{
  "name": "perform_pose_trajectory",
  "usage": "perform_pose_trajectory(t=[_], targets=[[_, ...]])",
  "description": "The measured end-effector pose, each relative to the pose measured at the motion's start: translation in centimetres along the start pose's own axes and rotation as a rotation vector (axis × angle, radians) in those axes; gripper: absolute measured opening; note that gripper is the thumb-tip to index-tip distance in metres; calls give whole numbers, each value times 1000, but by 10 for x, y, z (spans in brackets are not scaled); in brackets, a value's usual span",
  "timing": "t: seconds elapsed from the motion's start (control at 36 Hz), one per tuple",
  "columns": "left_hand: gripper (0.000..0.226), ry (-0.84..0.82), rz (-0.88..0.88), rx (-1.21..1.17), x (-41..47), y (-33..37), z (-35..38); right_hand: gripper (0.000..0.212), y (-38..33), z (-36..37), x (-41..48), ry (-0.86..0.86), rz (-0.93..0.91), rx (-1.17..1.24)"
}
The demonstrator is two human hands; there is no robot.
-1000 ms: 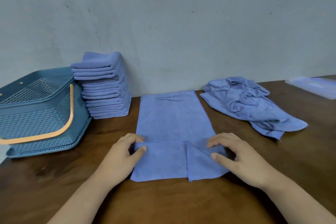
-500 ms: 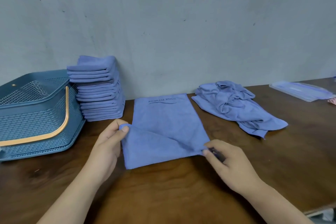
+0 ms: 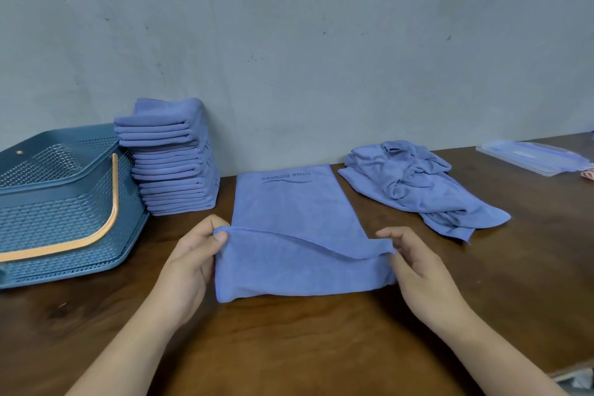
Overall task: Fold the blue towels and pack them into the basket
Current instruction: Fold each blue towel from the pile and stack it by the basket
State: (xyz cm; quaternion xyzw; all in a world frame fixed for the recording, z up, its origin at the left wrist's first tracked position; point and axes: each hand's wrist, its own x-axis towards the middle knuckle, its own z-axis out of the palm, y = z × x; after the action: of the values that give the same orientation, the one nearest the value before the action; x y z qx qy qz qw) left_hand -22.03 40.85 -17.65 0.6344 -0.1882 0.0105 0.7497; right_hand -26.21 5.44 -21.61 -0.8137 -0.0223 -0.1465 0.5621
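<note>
Brown table [image 3: 289, 347]: left hand [image 3: 189, 262], right hand [image 3: 421, 276] pinch towel [image 3: 295, 235] near corners, lifted.

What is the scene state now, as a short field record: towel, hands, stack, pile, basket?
towel in work: flat on table, near end lifted
left hand: pinches its near-left corner
right hand: holds its near-right corner
folded stack: beside basket, at wall
unfolded pile: right of towel
basket: far left, no towels visible inside

Basket [image 3: 64, 202] left, folded stack [image 3: 173, 157] beside it, towel [image 3: 295, 228] centre, loose pile [image 3: 418, 183] right
</note>
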Motion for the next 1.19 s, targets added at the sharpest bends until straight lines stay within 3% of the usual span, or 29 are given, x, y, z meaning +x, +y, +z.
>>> perform_pose_trajectory(t=[0.17,0.28,0.42,0.61,0.75,0.89,1.06,1.19], targets=[[22,139,54,-47,4,2,-9,41,4,0,-2,-67,-94,-318],[29,158,54,-39,5,0,-12,20,6,4,-3,-76,-118,-488],[25,164,34,22,5,-3,-11,29,6,6,-6,-115,-173,-609],[36,261,4,-19,9,-7,-11,13,2,4,-6,-79,-262,-467],[36,266,36,-145,8,-4,-10,14,-7,-1,-5,83,-127,-66],[27,210,71,-101,3,-2,-11,17,-16,-4,-5,97,-68,251],[24,138,65,-20,0,-1,-11,13,-13,-11,-5,38,-27,129],[25,13,26,37,-3,3,-8,23,-10,-12,-5,-6,64,-135]])
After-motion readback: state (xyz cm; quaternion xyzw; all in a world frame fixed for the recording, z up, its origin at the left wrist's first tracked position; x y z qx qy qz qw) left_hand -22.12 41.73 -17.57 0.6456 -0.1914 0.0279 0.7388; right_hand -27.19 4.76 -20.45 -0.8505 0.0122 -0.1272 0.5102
